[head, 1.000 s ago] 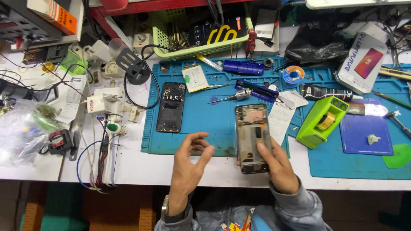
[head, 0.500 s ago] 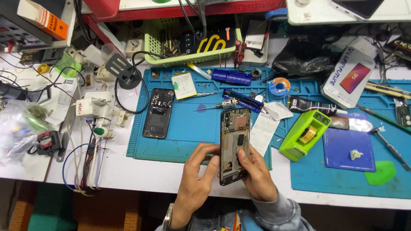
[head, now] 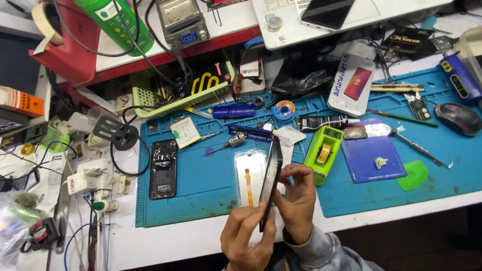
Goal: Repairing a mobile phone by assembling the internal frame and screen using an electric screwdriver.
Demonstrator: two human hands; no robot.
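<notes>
My left hand [head: 247,240] sits low, fingers curled upward, pinching. My right hand [head: 297,200] sits just beside it, fingers bent, thumb pressing inward; grey sleeve at wrist.

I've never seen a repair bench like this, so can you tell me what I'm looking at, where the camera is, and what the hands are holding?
The camera sits on the person's head and looks down at a crowded bench. Both bare hands hold a phone turned on edge: the left hand grips its lower end, the right hand steadies its side. Under it, on the blue mat, lies a clear back cover. To the left lies an opened phone, and to the right stands a green tape dispenser. A small screwdriver lies on the mat too.
</notes>
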